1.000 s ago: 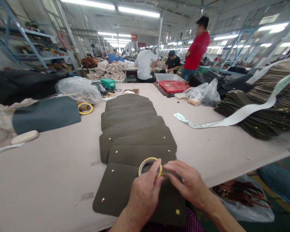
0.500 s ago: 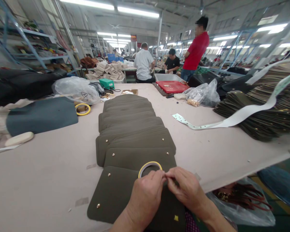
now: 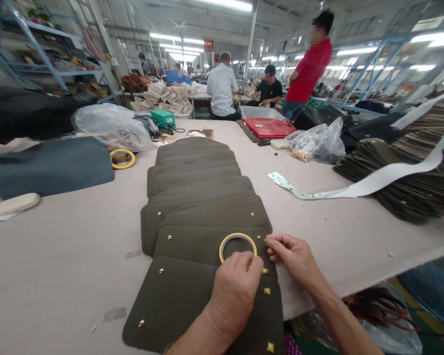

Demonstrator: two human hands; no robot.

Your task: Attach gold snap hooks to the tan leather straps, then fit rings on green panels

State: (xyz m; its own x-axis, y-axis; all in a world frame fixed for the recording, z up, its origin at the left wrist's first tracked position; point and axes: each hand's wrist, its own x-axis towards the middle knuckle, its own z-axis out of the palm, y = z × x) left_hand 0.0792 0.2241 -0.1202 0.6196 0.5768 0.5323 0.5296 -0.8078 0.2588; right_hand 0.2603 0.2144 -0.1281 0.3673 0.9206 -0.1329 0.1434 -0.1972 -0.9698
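My left hand (image 3: 239,283) is closed on a roll of yellow tape (image 3: 225,242), holding it above the dark olive panels. Just right of it, my right hand (image 3: 290,254) pinches a small piece of yellow tape (image 3: 266,240) near the panel's right edge. Beneath my left arm lies the nearest olive panel (image 3: 181,296), with a gold stud (image 3: 161,271) near a corner. Several yellow tape bits (image 3: 267,291) stick along its right side. Behind it, a long row of overlapping olive panels (image 3: 200,172) runs away from me, some with gold studs at their corners.
A white strip (image 3: 318,195) reaches from a tall stack of olive pieces (image 3: 399,182) on the right. Another yellow tape roll (image 3: 123,159) lies beside a dark grey sheet (image 3: 55,165). Farther back are a red tray (image 3: 268,128), plastic bags and several people.
My right hand has moved away to the right from my left hand with a small tape piece. More yellow tape bits now show on the near panel. The view has shifted slightly.
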